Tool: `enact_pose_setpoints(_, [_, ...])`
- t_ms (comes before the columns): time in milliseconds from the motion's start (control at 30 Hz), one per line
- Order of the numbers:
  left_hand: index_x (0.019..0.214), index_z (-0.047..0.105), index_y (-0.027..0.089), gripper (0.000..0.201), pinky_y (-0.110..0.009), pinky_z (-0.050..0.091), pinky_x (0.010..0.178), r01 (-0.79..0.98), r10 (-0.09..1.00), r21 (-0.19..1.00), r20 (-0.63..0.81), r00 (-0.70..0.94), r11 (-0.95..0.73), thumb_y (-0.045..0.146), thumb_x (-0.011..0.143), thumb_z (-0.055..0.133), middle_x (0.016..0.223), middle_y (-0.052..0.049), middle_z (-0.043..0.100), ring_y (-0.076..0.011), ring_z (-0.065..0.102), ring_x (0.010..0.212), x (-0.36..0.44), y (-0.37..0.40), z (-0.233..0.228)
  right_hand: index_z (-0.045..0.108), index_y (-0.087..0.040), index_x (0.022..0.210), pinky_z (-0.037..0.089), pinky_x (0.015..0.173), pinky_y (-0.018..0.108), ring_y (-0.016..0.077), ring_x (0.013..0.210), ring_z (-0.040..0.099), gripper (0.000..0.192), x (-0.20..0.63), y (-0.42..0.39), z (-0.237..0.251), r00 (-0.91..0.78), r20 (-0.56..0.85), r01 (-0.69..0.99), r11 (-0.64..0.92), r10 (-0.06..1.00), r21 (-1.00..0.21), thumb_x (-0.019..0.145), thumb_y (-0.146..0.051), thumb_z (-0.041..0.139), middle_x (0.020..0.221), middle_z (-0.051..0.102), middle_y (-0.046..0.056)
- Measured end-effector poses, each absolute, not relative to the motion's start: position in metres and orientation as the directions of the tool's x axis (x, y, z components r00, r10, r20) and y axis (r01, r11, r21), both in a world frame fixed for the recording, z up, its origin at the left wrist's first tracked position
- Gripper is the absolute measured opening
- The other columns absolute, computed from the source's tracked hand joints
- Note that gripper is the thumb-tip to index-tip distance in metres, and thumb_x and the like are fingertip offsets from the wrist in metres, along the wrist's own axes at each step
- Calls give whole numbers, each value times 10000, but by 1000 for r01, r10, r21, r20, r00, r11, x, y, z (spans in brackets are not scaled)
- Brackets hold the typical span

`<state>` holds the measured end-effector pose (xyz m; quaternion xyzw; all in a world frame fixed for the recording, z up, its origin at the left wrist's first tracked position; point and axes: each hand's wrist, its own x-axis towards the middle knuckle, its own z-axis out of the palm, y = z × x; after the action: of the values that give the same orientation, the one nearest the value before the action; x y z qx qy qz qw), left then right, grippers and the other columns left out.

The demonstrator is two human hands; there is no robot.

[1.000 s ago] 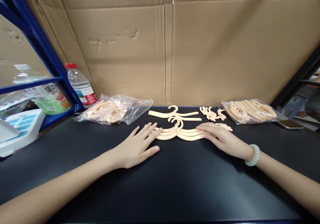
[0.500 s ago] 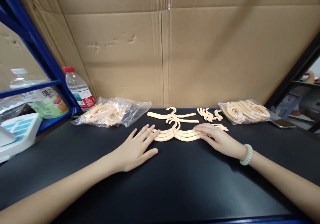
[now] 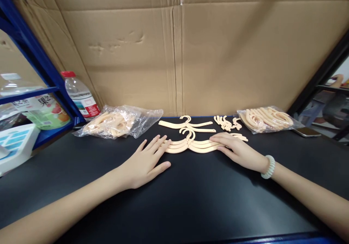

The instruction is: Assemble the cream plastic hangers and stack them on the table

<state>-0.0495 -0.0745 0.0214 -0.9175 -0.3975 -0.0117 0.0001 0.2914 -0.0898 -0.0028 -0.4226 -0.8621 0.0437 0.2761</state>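
Several cream-coloured clothes hangers [image 3: 177,147] lie nested flat on the black tabletop, their hooks gathered at the middle. My left hand [image 3: 145,160] rests palm down with fingers spread, its fingertips over the hangers' left ends. Round the right ends, my right hand [image 3: 236,151] has its fingers together on the far side and its thumb on the near side; the grip under the palm is hidden. Just behind lie separate hanger pieces [image 3: 171,126] with a hook [image 3: 186,119]. Small loose hook parts [image 3: 223,123] are scattered behind my right hand.
A clear plastic bag of hanger parts [image 3: 117,122] sits at the back left, another bag [image 3: 265,120] at the back right beside a phone [image 3: 308,131]. A red-capped bottle [image 3: 81,97] stands by the blue shelf frame. Cardboard [image 3: 231,55] walls the back.
The view has shifted slightly, so everything appears a little farther left and higher. Both hands keep their places at the hangers' ends.
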Motion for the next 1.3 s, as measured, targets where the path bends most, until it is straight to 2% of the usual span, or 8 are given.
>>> enact_pose_setpoints(333, [1486,243,130,702,-572,225,1118,742,741,-12,39,670,-670,579,948,278,1538,-139,241,-333,203,1426,-50,-76,19,571,-214,1232,469,1013,457,241,1176,546,313,291,-90,-4,-503,424,701,643,753,-310,962,-276,423,1215,609,103])
enact_pose_setpoints(467, [1465,289,131,655,-579,222,1121,720,714,-6,115,690,-694,529,949,350,1525,-153,292,-339,229,1417,-46,-76,19,576,-212,1208,475,979,443,240,1144,550,291,289,-95,3,-460,507,689,653,729,-314,960,-271,436,1191,609,109])
enact_pose_setpoints(600, [1390,416,211,451,-550,219,1139,510,489,-15,263,832,-860,323,953,439,1446,-109,443,-289,346,1366,-39,-83,25,635,-192,1036,509,767,324,181,852,614,194,277,-109,14,-514,529,615,720,675,-321,951,-237,466,928,666,79])
enact_pose_setpoints(700, [1290,521,196,361,-460,351,1094,309,306,28,254,918,-951,249,937,463,1336,-110,545,-263,456,1274,-34,-90,28,647,-174,945,463,654,273,147,706,580,179,265,-121,18,-665,429,551,789,612,-271,941,-200,470,785,647,48])
enact_pose_setpoints(767, [1258,546,180,339,-403,421,1046,249,260,76,237,936,-965,238,932,471,1273,-112,588,-248,512,1208,-32,-94,29,644,-170,963,445,632,270,146,694,563,176,259,-126,19,-729,343,555,804,593,-211,934,-194,471,797,632,47])
enact_pose_setpoints(900, [1278,531,185,353,-377,452,1021,251,274,130,208,939,-959,221,933,463,1277,-107,584,-237,536,1180,-31,-96,28,625,-176,1040,464,696,298,171,790,567,199,259,-126,16,-729,267,610,775,630,-166,940,-199,454,904,611,67])
enact_pose_setpoints(1067, [1314,502,208,382,-433,430,1043,321,337,123,147,930,-939,226,936,453,1366,-110,506,-266,480,1253,-33,-96,27,619,-175,1053,483,801,334,193,914,558,191,267,-119,13,-686,298,627,747,664,-221,929,-179,473,978,599,85])
enact_pose_setpoints(1300, [1325,497,211,392,-441,422,1048,321,337,131,138,931,-938,231,936,454,1375,-112,497,-270,472,1262,-32,-96,29,610,-168,1045,483,816,356,205,932,541,186,267,-120,13,-671,299,637,734,679,-237,927,-160,466,982,595,90])
